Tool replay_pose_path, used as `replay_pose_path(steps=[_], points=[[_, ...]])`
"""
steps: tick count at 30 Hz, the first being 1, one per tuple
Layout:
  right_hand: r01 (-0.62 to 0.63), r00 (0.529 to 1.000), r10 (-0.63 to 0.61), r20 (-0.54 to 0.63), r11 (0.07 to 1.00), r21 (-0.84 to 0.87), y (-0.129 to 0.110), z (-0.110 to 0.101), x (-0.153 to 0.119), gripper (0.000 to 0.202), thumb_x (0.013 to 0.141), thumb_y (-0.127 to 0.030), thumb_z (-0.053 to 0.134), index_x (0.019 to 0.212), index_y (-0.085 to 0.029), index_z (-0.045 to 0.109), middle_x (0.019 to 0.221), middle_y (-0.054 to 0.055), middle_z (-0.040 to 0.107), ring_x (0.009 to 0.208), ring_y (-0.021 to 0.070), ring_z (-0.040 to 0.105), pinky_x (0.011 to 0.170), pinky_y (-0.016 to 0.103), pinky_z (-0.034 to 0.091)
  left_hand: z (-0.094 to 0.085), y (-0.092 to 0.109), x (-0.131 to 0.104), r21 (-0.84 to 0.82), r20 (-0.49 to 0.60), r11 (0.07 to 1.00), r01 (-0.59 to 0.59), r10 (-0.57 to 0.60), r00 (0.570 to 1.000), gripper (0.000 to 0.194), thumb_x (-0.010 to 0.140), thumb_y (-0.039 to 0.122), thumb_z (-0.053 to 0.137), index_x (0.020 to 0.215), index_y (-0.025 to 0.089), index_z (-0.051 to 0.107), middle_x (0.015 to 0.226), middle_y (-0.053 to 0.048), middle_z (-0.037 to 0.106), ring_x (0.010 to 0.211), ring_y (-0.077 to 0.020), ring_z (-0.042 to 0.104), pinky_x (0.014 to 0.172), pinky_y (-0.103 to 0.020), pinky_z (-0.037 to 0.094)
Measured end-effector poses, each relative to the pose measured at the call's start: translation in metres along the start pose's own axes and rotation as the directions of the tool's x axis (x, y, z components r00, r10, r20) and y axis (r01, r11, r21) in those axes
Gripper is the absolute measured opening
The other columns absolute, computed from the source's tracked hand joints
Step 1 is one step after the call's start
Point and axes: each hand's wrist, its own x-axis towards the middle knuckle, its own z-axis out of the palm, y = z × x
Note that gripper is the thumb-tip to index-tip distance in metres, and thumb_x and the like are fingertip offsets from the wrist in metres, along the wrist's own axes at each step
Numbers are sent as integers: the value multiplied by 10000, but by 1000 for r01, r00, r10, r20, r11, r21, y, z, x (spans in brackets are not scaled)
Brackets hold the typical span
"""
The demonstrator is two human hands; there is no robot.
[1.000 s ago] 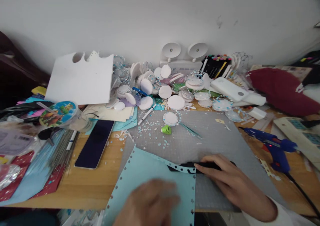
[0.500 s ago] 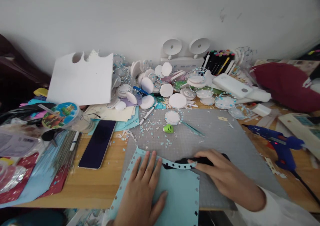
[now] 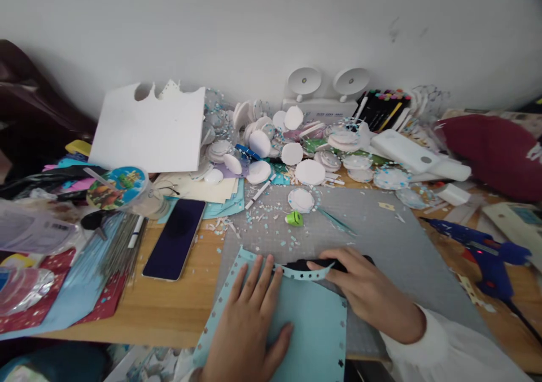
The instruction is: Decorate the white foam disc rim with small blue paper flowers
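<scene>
A light blue sheet with small star-shaped holes along its edges lies at the front edge of the grey mat. My left hand rests flat on it, fingers spread. My right hand is closed around a black tool whose front end reaches under the sheet's top edge. A narrow curved strip with star holes is partly parted from that edge, its free end beside my right fingertips. The tool's tip is hidden near my left fingertips.
Behind lie a green punch, teal tweezers and many white discs. A phone and lidded cup are at left, a blue glue gun at right. Paper scraps litter the mat.
My right hand and the black tool have moved left along the sheet's top edge, closer to my left hand. The whole view has shifted slightly.
</scene>
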Motion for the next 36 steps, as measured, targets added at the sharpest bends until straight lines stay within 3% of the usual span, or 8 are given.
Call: replay_pose_path(steps=[5,10,17,24,29,33,36], points=[[37,999,-37,-10,999,19,-9,6,11,628,778,38,382,1312,-246,554,1133,111,586,1044,219,566,872,397,529,-4,0,0,-27,24,1000,7,-6,1000,759,902,432,483,1517,133,155,1583,-107,140,1451,-323,166,1139,-498,246],[-1,1000,0,29,999,35,-9,-4,-13,669,779,39,362,1334,-296,527,1149,88,587,1064,196,576,885,356,529,-8,2,-5,-65,45,993,-94,97,994,789,839,421,573,1501,164,229,1565,-93,222,1437,-295,236,1129,-484,288],[-47,999,46,23,998,41,-10,-5,-24,650,790,22,386,1338,-301,522,1107,82,592,1006,185,596,841,326,543,0,-1,-6,-46,-12,998,43,-44,999,1076,689,701,607,1502,113,218,1561,-196,189,1432,-371,209,1116,-535,246],[-21,998,20,-58,1000,-22,-18,5,9,556,830,11,386,1267,-261,594,1060,99,599,957,196,589,822,371,554,-1,0,-5,-30,-20,999,29,-29,999,1062,705,696,588,1494,80,233,1557,-226,176,1429,-398,189,1111,-546,220],[-23,996,17,-92,998,-61,-26,19,32,530,837,-10,408,1294,-221,575,1070,122,601,976,227,580,847,422,547,-2,-1,-7,-36,34,999,-17,19,999,971,781,692,497,1505,112,213,1571,-163,176,1442,-362,175,1141,-528,173],[-34,990,25,-140,997,-63,-22,16,28,520,862,-32,398,1315,-238,551,1119,111,594,1023,227,578,883,406,522,0,-2,-8,-54,9,998,-33,33,999,904,828,691,425,1501,120,230,1569,-109,221,1435,-320,223,1157,-486,177],[-154,949,125,-290,985,-78,-9,-1,7,489,907,-100,419,1358,-277,489,1145,101,578,1034,237,584,912,411,485,1,-3,-8,-51,-61,997,-58,55,997,802,860,656,419,1456,125,345,1526,-94,342,1386,-296,340,1128,-459,271]])
